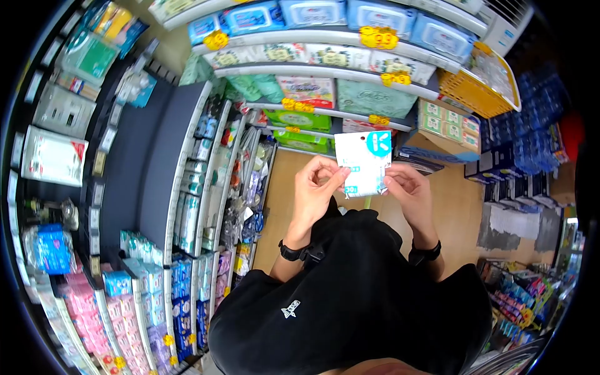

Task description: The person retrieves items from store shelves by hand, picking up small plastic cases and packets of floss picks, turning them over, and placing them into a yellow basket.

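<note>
A small white packet (365, 159) with blue-green print and a hang hole near its top is held up in front of my chest. My left hand (317, 186) pinches its left edge between thumb and fingers. On the opposite edge, my right hand (410, 190) grips the lower corner the same way. The packet is upright with its printed side towards me; "30" shows at its lower left, but the kind of contents is too small to read. Each wrist wears a black band.
Shelves ahead hold blue wipe packs (312, 12) and tissue packs (377, 97). To the left stand racks with pink packs (84, 306) and hanging goods. A yellow basket (480, 87) and an open carton (437, 147) are at the right front, beside stacked blue bottle packs (519, 125).
</note>
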`<action>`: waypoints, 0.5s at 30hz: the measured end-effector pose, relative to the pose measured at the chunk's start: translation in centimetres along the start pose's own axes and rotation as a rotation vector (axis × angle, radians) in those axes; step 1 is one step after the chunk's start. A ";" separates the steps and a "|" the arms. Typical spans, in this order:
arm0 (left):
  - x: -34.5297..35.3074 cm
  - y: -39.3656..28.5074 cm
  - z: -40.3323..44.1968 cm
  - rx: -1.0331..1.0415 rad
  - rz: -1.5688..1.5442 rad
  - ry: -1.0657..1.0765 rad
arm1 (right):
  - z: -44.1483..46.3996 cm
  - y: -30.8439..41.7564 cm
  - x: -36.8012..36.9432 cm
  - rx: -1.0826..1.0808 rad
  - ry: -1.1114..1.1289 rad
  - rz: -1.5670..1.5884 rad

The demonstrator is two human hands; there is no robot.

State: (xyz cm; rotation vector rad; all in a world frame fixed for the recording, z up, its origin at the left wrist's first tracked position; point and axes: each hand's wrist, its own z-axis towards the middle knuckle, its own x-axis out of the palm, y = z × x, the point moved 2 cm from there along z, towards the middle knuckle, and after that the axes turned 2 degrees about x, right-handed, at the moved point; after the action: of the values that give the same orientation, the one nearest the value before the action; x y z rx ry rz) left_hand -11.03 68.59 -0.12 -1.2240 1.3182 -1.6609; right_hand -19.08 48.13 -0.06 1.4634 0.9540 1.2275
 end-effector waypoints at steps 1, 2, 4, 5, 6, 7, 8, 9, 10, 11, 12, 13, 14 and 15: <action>0.8 0.0 0.3 -0.011 0.024 0.028 | -0.4 0.2 -0.6 -0.004 -0.037 0.035; 1.7 0.2 0.7 -0.017 0.023 0.058 | -0.8 0.4 -1.3 -0.014 -0.066 0.036; 3.5 0.5 1.3 -0.034 0.011 0.089 | -1.6 0.7 -2.8 -0.013 -0.136 0.045; 4.4 0.6 1.7 -0.038 0.011 0.118 | -2.1 1.0 -3.4 -0.023 -0.164 0.047; 5.3 0.8 2.1 -0.046 0.017 0.146 | -2.5 1.5 -4.1 -0.025 -0.202 0.033; 6.3 0.9 2.5 -0.054 0.024 0.174 | -2.9 1.8 -4.8 -0.026 -0.241 0.021; 7.2 1.1 2.9 -0.054 0.024 0.205 | -3.3 2.0 -5.6 -0.040 -0.269 0.022; 8.0 1.5 3.4 -0.063 0.010 0.249 | -3.7 2.2 -6.3 -0.052 -0.307 0.024; 9.0 1.9 3.9 -0.071 -0.004 0.291 | -4.0 2.4 -7.1 -0.063 -0.343 0.025; 10.0 2.1 4.4 -0.071 -0.003 0.316 | -4.3 2.7 -7.8 -0.074 -0.366 0.026; 11.1 2.4 4.9 -0.086 0.008 0.343 | -4.5 2.8 -8.5 -0.102 -0.398 0.032; 12.2 2.7 5.5 -0.099 0.019 0.367 | -4.7 3.1 -9.3 -0.130 -0.428 0.036; 13.2 2.9 6.2 -0.096 0.019 0.387 | -4.8 3.2 -10.2 -0.141 -0.444 0.036; 14.3 3.2 6.8 -0.125 0.022 0.428 | -4.9 3.4 -11.1 -0.157 -0.473 0.025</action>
State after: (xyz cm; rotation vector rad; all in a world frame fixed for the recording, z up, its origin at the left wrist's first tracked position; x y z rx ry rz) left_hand -9.47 52.54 0.75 -0.9451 1.7051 -1.9187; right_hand -26.03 37.65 0.85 1.5474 0.5100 0.8901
